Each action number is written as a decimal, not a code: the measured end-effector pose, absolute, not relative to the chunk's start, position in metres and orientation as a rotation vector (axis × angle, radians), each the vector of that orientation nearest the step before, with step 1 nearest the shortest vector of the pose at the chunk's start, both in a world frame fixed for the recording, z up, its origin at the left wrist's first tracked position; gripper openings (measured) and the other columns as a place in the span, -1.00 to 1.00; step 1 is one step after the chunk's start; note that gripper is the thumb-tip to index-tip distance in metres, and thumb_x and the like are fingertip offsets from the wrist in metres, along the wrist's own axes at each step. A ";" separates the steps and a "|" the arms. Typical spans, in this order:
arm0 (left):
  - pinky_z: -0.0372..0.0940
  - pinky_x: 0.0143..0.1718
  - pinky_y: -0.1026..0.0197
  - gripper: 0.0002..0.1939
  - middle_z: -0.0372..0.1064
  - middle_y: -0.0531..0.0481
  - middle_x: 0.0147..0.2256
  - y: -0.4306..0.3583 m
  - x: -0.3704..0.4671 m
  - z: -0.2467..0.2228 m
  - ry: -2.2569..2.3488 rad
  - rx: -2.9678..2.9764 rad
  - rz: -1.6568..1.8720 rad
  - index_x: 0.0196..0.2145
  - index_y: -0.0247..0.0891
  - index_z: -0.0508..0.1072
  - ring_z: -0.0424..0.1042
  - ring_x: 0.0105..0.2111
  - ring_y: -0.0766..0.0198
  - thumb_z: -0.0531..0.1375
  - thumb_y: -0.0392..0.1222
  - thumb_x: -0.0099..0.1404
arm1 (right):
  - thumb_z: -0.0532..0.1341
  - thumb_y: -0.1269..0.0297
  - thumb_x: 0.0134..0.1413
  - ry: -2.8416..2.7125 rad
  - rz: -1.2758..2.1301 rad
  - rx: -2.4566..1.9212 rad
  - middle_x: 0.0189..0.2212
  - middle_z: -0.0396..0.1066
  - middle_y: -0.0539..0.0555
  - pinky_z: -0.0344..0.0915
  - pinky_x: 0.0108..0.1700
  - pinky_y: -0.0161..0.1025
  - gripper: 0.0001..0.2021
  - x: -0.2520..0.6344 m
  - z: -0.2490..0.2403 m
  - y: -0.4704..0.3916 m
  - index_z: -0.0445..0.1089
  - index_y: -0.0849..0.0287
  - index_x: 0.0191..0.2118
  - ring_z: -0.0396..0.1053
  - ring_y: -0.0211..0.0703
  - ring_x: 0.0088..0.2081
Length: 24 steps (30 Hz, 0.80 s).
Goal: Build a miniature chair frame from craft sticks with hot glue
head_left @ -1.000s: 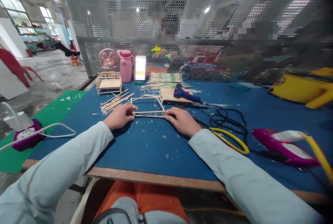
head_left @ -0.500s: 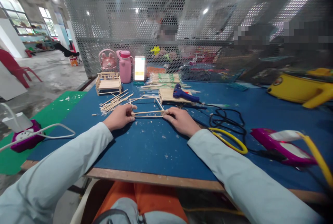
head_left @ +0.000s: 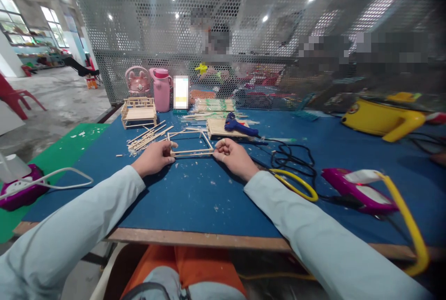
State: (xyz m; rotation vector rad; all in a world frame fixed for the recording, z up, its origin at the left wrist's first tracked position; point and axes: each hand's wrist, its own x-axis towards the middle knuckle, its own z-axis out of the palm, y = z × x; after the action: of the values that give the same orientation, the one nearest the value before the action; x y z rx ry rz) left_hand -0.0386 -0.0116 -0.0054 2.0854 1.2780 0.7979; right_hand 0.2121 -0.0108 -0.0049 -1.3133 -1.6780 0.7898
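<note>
Between my hands is a frame of thin wooden sticks, resting on the blue table. My left hand pinches its near left corner with thumb and fingers. At the near right corner, my right hand has its thumb and curled fingers closed on the stick ends. Loose wooden sticks lie just beyond my left hand. Past my right hand, a blue glue gun rests on a flat wooden stick panel. A small wooden bench model stands at the back left.
A pink bottle and a lit phone stand before the perforated metal screen; people sit behind it. Black cable, a purple power strip and a yellow pot are on the right. Another purple socket sits left.
The view has shifted slightly, so things appear further left. Both hands stay at the frame's near corners; the right fingers look more curled and slightly raised.
</note>
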 end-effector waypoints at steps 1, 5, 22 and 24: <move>0.25 -0.34 0.25 -0.57 0.34 0.02 -0.46 -0.012 -0.038 -0.005 1.277 2.083 0.794 -0.10 -0.38 0.35 0.31 -0.46 0.33 0.14 -0.29 0.02 | 0.20 0.30 -0.27 -1.660 0.804 -1.312 -0.56 0.23 -0.09 0.17 -0.40 -0.31 -0.81 0.211 -0.005 -0.011 0.19 0.17 -0.43 0.21 -0.33 -0.51; 0.24 -0.35 0.25 -0.58 0.32 0.03 -0.47 -0.013 -0.038 -0.005 1.278 2.078 0.794 -0.10 -0.38 0.35 0.30 -0.46 0.34 0.14 -0.30 0.02 | 0.21 0.31 -0.30 -1.589 0.911 -1.326 -0.56 0.24 -0.11 0.15 -0.41 -0.32 -0.76 0.209 -0.005 -0.010 0.20 0.18 -0.39 0.21 -0.35 -0.53; 0.24 -0.31 0.24 -0.60 0.34 0.03 -0.45 -0.015 -0.036 -0.003 1.310 2.087 0.791 -0.11 -0.33 0.36 0.31 -0.45 0.33 0.15 -0.32 0.03 | 0.19 0.41 -0.27 -1.463 1.108 -1.458 -0.58 0.33 -0.09 0.00 -0.64 -0.43 -0.71 0.206 0.007 -0.009 0.18 0.15 -0.29 0.19 -0.37 -0.62; 0.24 -0.30 0.23 -0.60 0.35 0.03 -0.44 -0.015 -0.036 -0.003 1.316 2.090 0.790 -0.11 -0.33 0.37 0.31 -0.44 0.33 0.15 -0.31 0.03 | 0.19 0.42 -0.26 -1.453 1.114 -1.473 -0.59 0.33 -0.08 0.01 -0.64 -0.43 -0.71 0.206 0.007 -0.009 0.19 0.16 -0.29 0.19 -0.37 -0.63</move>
State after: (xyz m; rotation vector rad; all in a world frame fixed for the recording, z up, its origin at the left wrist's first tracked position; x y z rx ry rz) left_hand -0.0362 -0.0147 -0.0030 2.0901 1.3164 0.7899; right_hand 0.2057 -0.0090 0.0072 -1.4726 -1.4528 1.1139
